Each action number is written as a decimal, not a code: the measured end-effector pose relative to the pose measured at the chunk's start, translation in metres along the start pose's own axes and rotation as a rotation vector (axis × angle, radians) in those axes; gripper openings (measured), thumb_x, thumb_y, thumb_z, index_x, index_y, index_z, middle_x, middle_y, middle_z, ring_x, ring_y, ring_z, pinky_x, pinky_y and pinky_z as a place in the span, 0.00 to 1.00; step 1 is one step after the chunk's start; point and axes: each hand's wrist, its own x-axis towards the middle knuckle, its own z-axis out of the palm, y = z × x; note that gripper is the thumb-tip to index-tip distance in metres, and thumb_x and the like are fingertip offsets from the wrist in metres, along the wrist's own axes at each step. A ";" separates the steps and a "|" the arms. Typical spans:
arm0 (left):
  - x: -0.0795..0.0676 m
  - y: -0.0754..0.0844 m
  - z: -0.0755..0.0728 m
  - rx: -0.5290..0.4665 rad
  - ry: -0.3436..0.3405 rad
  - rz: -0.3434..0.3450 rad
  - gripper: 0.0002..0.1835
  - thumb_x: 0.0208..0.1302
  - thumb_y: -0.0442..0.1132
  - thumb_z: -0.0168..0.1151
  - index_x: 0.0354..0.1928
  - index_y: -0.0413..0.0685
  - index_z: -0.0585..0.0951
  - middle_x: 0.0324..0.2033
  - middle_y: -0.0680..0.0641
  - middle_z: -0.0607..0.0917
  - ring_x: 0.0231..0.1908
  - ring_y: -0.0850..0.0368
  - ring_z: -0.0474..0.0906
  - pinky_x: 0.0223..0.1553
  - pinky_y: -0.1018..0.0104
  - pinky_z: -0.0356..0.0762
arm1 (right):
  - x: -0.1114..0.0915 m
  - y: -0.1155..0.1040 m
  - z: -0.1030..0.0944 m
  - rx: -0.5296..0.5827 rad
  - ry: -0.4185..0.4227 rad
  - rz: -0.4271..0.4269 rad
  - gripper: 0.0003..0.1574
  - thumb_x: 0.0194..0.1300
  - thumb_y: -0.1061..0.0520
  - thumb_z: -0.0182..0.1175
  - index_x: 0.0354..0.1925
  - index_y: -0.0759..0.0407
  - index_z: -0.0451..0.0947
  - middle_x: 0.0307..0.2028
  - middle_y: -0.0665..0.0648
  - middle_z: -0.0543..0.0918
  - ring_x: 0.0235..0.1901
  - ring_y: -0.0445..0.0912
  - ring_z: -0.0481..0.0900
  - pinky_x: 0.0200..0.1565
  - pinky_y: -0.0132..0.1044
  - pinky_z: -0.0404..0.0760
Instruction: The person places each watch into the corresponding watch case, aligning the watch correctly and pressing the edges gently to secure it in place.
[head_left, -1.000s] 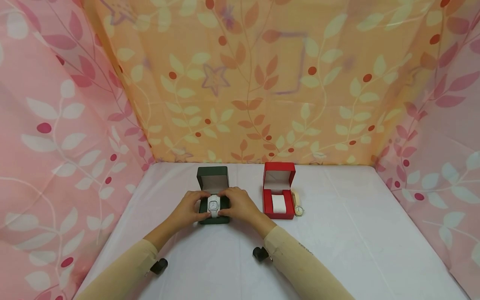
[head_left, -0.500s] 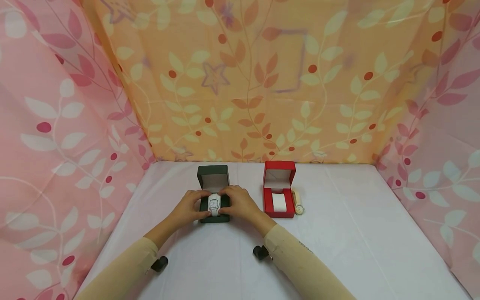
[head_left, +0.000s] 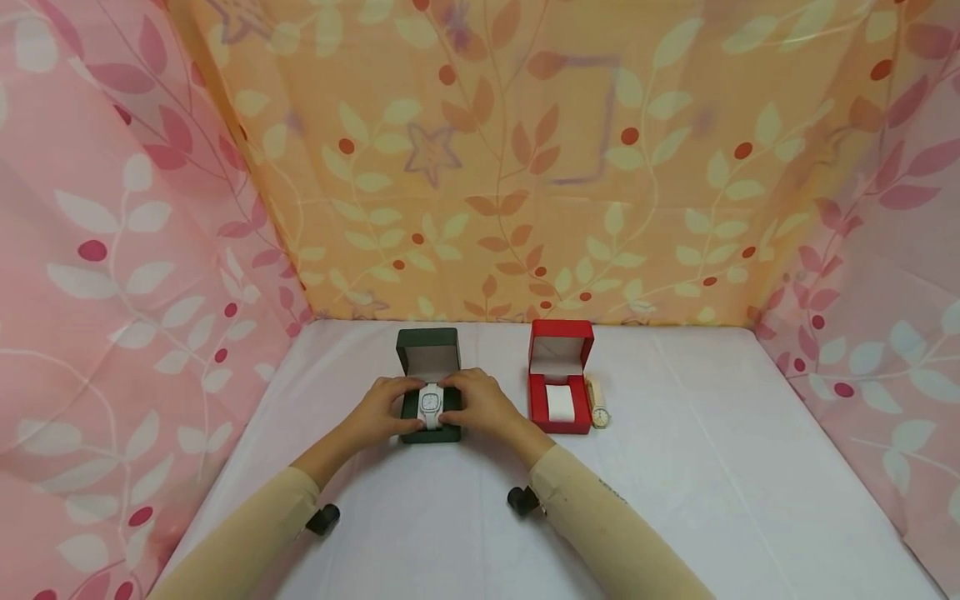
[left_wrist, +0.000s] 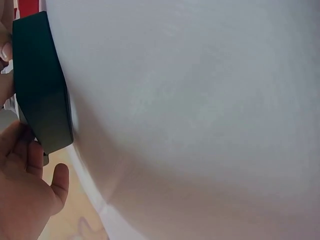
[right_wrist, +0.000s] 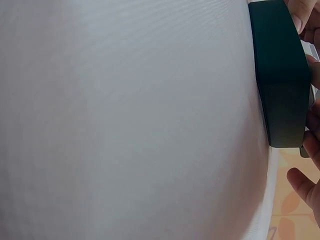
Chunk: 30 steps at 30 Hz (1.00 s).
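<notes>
A white wristwatch (head_left: 431,403) with a squarish case sits in the open dark green watch box (head_left: 428,338), its face up. My left hand (head_left: 381,410) holds the watch from the left side, fingers at the top of the strap and thumb near the bottom. From the right, my right hand (head_left: 483,405) grips it the same way. In the left wrist view the green box (left_wrist: 40,75) covers part of the fingers, and the left hand (left_wrist: 22,192) shows below it. The right wrist view has the box (right_wrist: 282,75) at the right edge, beside the right hand (right_wrist: 311,192).
An open red watch box (head_left: 561,332) with a white cushion (head_left: 560,403) stands to the right. Against its right side lies a small gold-cased watch (head_left: 600,416) with a cream strap. Floral curtains (head_left: 480,167) enclose the white table (head_left: 675,500) on three sides.
The head view has shifted very slightly. Both hands stay on the white wristwatch in the green box, with hardly any movement.
</notes>
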 end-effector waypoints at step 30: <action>-0.014 0.003 -0.021 -0.023 0.066 -0.011 0.33 0.58 0.47 0.78 0.66 0.54 0.79 0.64 0.48 0.80 0.61 0.46 0.70 0.63 0.39 0.70 | -0.011 -0.004 -0.022 0.162 0.045 0.020 0.34 0.62 0.47 0.74 0.64 0.51 0.79 0.60 0.52 0.82 0.62 0.49 0.76 0.67 0.49 0.73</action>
